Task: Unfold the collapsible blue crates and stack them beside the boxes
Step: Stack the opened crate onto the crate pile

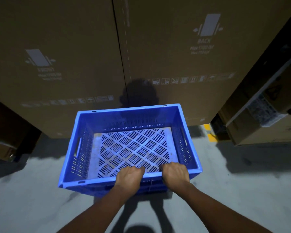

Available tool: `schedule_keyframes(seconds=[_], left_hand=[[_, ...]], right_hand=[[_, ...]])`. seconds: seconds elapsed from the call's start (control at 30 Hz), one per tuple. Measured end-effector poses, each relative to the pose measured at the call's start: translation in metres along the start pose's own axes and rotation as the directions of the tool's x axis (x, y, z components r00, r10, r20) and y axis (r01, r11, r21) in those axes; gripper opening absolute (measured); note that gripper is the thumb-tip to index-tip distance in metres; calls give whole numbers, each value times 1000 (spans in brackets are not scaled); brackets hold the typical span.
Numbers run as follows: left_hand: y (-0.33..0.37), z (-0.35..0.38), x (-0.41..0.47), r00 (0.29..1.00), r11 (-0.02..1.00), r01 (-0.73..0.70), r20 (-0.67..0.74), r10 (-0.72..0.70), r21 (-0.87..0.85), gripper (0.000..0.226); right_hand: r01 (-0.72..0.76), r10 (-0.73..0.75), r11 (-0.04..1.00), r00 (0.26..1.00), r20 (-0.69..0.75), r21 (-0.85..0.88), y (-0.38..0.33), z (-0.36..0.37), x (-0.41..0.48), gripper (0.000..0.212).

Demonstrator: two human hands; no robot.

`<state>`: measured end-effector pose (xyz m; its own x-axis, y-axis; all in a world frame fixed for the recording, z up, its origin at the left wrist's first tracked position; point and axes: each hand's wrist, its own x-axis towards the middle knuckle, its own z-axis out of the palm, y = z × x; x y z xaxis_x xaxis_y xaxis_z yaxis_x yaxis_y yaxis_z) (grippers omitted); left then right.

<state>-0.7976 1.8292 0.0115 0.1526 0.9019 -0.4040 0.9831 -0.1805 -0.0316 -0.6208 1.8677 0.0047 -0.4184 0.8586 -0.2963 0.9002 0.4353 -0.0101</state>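
Note:
An unfolded blue crate (pixel 84 125) with slotted walls and a pale perforated floor is in the centre of the view, its four walls upright. My left hand (pixel 129 176) and my right hand (pixel 174 173) both grip its near rim, fingers curled over the edge into the crate. The crate's far wall is close to two tall cardboard boxes (pixel 166 56) that stand side by side behind it. Whether the crate rests on the floor or on another crate under it I cannot tell.
The grey concrete floor (pixel 32 190) spreads on both sides of the crate. More cardboard boxes stand at the left (pixel 5 128) and on the right (pixel 259 111). A yellow floor marking (pixel 209 132) shows between the boxes on the right.

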Motion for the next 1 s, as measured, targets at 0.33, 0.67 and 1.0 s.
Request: schedule_keyframes(seconds=[0.33,0.67,1.0], left_hand=[[-5,9,0,999,998,-30,-34,28,-62,20],[-86,29,-54,996,1000,-4,-94,1,-31,74],[-133,69,-83,955,998,46,-292,-58,-49,84]], right_hand=[[-43,46,995,998,40,-87,-7,5,0,23],[116,-121,992,981,151,43,-87,-10,1,62],[61,-69,996,989,-130,-68,-163,18,-1,79]])
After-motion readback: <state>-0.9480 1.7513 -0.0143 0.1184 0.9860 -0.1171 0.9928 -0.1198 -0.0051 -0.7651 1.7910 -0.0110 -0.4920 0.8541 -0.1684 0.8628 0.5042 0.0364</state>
